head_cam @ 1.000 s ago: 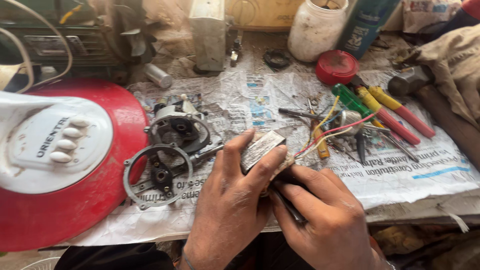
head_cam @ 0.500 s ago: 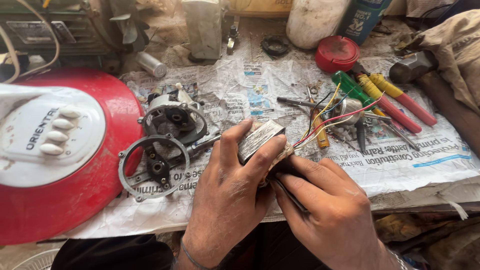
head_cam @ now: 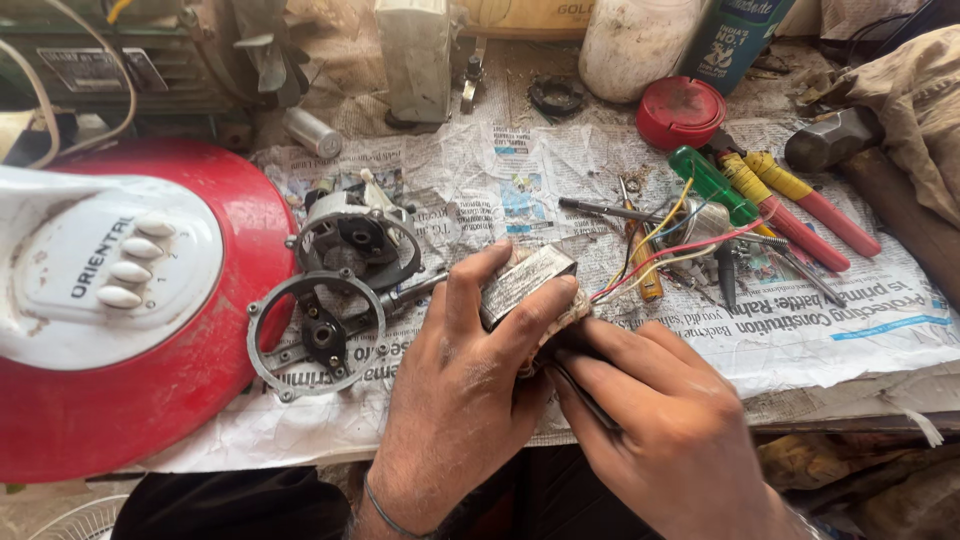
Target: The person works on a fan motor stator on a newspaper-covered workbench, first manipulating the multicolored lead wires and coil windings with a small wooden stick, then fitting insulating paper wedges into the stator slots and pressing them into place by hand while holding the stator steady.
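Observation:
My left hand [head_cam: 460,380] grips a small metal motor stator [head_cam: 525,282] with copper winding, held upright over the newspaper. Coloured wires [head_cam: 665,255] run from it to the right. My right hand [head_cam: 665,420] presses against the stator's lower side, fingers closed on a thin dark tool that is mostly hidden between the hands. Just left of my left hand lie a grey motor housing [head_cam: 350,235] and a round metal ring bracket [head_cam: 315,335].
A red and white fan base [head_cam: 120,300] with push buttons fills the left. Screwdrivers and pliers [head_cam: 760,195], a red lid [head_cam: 680,110], a hammer [head_cam: 830,140], a white jar [head_cam: 635,45] and a cloth [head_cam: 915,110] lie at the right and back. Newspaper [head_cam: 820,320] covers the bench.
Both hands stay on the stator with only slight shifts; the view has drifted a little, and the right hand has crept slightly along the stator's lower side.

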The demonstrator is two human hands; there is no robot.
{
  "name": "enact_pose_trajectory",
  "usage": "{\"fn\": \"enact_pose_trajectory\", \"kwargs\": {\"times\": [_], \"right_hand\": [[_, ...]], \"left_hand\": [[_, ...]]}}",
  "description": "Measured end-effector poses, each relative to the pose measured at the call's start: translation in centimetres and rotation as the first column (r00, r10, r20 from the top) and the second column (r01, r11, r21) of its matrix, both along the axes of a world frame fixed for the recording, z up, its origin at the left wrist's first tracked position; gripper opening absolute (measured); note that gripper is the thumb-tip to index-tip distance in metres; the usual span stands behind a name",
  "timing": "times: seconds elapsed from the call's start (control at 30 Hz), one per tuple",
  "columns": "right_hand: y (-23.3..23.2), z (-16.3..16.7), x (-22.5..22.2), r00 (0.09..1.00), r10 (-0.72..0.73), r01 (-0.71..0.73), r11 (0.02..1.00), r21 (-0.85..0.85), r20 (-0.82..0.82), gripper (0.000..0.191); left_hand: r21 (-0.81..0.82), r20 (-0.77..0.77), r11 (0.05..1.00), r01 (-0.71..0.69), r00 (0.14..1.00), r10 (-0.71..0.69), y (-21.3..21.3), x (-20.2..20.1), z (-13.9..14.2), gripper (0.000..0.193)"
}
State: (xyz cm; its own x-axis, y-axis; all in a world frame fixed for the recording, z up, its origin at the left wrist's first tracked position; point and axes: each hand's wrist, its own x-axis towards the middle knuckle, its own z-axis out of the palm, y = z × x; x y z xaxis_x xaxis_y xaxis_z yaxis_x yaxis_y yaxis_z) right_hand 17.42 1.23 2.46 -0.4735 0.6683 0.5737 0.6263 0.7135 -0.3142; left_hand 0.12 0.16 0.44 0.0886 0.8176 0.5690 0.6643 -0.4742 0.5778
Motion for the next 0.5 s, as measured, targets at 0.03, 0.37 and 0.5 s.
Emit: {"fn": "enact_pose_trajectory", "kwargs": {"times": [0.03, 0.37, 0.5], "right_hand": [[-0.02, -0.03, 0.02, 1.0, -0.007, 0.007, 1.0, 0.002, -0.009, 0.024], [-0.1, -0.32, 0.03, 1.0, -0.008, 0.008, 1.0, 0.01, 0.005, 0.024], [-0.12, -0.42, -0.06, 1.0, -0.015, 0.015, 1.0, 0.006, 0.02, 0.024]], "left_hand": [[-0.006, 0.003, 1.0, 0.0, 1.0, 0.0, 0.05, 0.01, -0.03, 0.074], [-0.021, 0.009, 1.0, -0.003, 1.0, 0.003, 0.04, 0.19, -0.18, 0.074], [-0.016, 0.0, 1.0, -0.004, 1.0, 0.004, 0.06, 0.11, -0.21, 0.077]]}}
